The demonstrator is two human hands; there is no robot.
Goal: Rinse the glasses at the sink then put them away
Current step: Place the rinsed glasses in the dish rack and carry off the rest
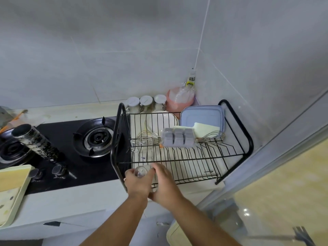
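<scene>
Clear glass (141, 171) is clasped by the left hand (136, 181) and right hand (164, 183) at the rack (177, 157) front edge, lower tier just beyond.

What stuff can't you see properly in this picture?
- Glass: head view, the left hand and right hand cover most of it, so its shape is unclear.
- Sink: outside the frame.
- Tray: cut off by the left edge.
- Bottle label: too small to read.
- Lower tier of the rack: hidden behind the wires and items on top.
</scene>
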